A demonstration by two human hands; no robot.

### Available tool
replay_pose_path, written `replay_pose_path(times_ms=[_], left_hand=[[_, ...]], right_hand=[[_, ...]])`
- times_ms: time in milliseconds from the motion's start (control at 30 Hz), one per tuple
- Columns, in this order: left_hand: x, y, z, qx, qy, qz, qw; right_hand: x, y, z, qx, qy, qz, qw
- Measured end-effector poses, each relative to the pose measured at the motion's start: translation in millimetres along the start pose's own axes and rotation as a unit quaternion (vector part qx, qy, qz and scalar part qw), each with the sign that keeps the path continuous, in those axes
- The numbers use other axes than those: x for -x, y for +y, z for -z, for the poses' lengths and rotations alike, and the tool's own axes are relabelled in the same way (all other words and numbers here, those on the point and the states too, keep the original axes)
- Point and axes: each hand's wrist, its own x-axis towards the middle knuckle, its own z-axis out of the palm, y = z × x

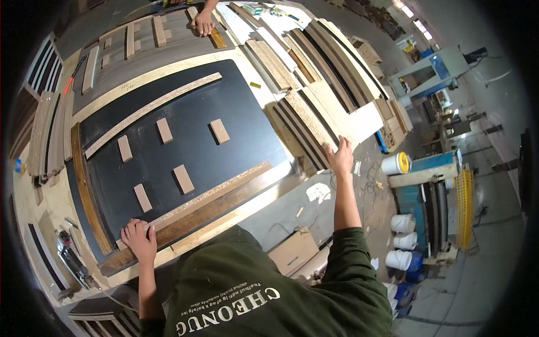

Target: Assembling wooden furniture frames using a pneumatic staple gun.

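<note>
My left hand lies at the near-left corner of a black panel, its fingers and thumb closed over the end of a long chipboard strip. This strip runs along the panel's near edge, just inside a brown wooden strip. Out to the right, my right hand grips the near end of a chipboard strip on a stack. Another long chipboard strip lies across the panel's far part. Several short blocks sit between the two strips. A brown strip borders the panel's left side.
Across the bench, another person's hand rests on a strip over a grey panel. More strips are stacked at the far right. A tool lies left. White buckets and a cardboard box stand below bench level.
</note>
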Motion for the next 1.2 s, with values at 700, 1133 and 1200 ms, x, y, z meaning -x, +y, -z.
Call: replay_pose_path(times_ms=[700,1133,1200], left_hand=[[8.1,0.6,-4.8,-0.019,0.04,-0.024,0.999],[6.3,2.5,-5.9,0.003,0.062,-0.014,0.998],[6.5,2.6,-4.5,0.007,0.065,-0.014,0.998]], right_hand=[[55.9,39.1,-69.6,-0.201,0.129,-0.158,0.958],[41.5,26.5,-16.8,-0.166,0.011,-0.142,0.976],[44.0,10.6,6.0,-0.134,-0.017,-0.129,0.982]])
